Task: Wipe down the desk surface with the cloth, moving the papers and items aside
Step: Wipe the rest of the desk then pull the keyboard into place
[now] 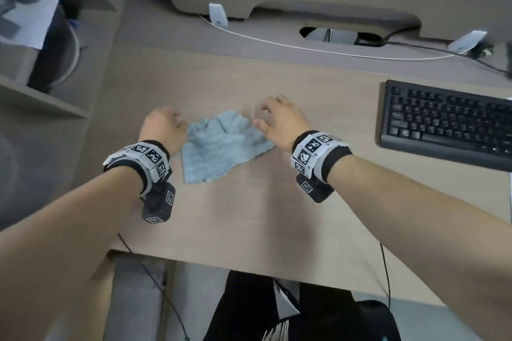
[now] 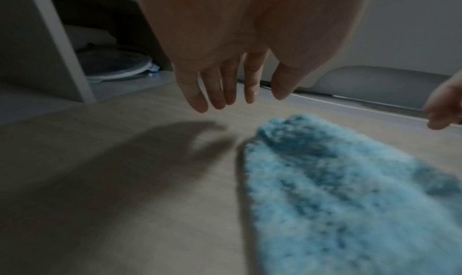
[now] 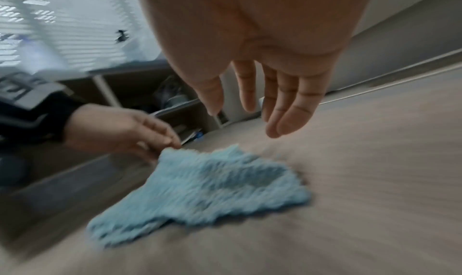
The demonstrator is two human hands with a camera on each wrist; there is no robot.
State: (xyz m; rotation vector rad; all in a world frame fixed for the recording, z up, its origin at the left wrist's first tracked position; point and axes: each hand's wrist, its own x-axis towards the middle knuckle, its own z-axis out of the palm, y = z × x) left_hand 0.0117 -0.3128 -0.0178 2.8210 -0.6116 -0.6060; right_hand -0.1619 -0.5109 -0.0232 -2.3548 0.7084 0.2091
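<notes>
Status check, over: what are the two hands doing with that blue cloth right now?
Left hand open, right hand open, neither gripping. Blue cloth crumpled on desk between them. Keyboard off right, clear of cloth.

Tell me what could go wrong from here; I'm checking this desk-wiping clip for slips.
Both the left hand and the right hand hover open beside the crumpled blue cloth, so a hasty grip may catch only a corner. A wide sweep to the right could bump the keyboard or snag the white cable.
</notes>
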